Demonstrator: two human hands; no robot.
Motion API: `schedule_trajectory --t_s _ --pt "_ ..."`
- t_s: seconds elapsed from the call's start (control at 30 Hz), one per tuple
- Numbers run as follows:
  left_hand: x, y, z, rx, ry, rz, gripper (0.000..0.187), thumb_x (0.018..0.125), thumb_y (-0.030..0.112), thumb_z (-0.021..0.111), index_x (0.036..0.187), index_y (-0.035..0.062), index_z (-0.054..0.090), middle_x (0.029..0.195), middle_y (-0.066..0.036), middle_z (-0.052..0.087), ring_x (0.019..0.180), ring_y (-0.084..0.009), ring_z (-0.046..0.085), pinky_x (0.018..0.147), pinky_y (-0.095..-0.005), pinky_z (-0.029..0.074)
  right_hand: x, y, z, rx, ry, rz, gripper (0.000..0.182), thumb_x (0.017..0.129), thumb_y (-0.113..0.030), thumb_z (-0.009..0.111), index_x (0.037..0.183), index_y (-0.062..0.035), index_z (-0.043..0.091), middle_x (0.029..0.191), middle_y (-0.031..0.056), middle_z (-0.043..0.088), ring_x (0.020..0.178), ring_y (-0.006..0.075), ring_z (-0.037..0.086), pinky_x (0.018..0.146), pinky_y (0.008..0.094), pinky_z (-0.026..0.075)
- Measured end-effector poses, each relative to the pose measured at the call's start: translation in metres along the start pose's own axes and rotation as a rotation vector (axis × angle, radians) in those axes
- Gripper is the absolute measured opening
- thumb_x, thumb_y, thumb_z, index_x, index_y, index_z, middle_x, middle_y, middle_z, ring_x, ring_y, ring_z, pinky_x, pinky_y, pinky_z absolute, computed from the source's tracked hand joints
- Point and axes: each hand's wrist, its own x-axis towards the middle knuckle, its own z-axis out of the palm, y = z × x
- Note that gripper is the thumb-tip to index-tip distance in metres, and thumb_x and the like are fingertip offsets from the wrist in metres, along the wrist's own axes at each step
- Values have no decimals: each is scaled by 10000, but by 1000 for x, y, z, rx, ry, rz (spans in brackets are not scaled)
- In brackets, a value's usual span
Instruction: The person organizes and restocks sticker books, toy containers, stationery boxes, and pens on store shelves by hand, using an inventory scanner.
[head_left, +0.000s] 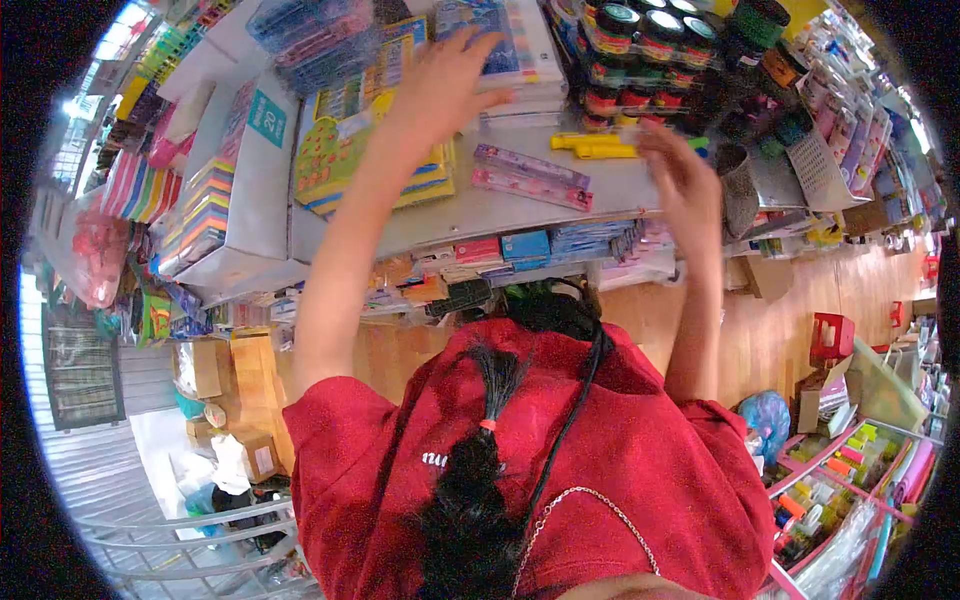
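My left hand (445,85) is over the back of the shelf, its fingers spread and nothing held, above a stack of packaged sets (525,50) and yellow-edged packs. Blurred by motion, my right hand (685,175) is at the right end of some yellow objects (600,146); whether its fingers touch or grip them cannot be made out. Between the hands, a purple slim pack (530,165) and a pink slim pack (532,189) lie on the white shelf (440,222). Yellow packs with a green printed front (335,165) lie beneath my left forearm.
Stacked jars with dark lids (655,45) stand at the back right, near a perforated white basket (818,170). A white box (265,190) with colourful items is at the left. Boxed goods (525,248) fill a lower shelf. A red stool (832,337) stands on the floor.
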Motion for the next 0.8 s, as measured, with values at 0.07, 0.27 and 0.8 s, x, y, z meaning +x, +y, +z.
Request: schedule_trajectory --t_s 0.07,0.27,0.8 --pt "3 31 3 -167 -55 47 509 804 400 623 1211 108 532 1209 -121 551 1072 -336 548 884 -436 464 -7 12 -34 -137 18 -10 360 854 -3 503 1206 -51 563 1171 145 606 1059 238 590 912 315 444" --pt "3 120 68 -8 -239 62 387 830 329 590 1086 40 574 1114 -137 575 950 -303 590 785 -422 498 18 49 -78 -856 -215 -252 479 790 -63 603 1258 -95 505 1306 145 490 1220 335 433 1033 401 342" --pt "6 147 129 291 -113 -208 198 773 100 532 920 -14 600 934 -154 594 841 -266 601 585 -344 544 59 66 -67 -1127 -675 -337 571 677 -67 687 1208 -44 477 1235 155 489 1173 368 418 996 424 367"
